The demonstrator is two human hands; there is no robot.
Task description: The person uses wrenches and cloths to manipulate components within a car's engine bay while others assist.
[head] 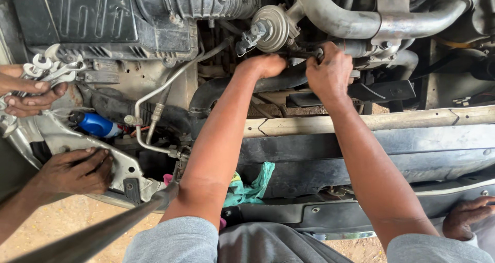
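Both my arms reach into an open engine bay. My right hand [330,72] is closed around a dark wrench [304,52] below a round grey metal valve housing [272,27]. My left hand [264,65] rests fisted on a thick black rubber hose [216,90], right beside the wrench's left end; whether it grips the tool is hidden. A curved silver pipe [356,20] runs above my right hand.
At far left another person's hand [28,93] holds several wrenches [51,67]; that person's other hand [77,170] rests on the light metal frame [126,167]. A third hand [469,216] shows at lower right. A blue-capped reservoir [98,125], a teal rag [255,188] and a grey bar [103,232] lie nearby.
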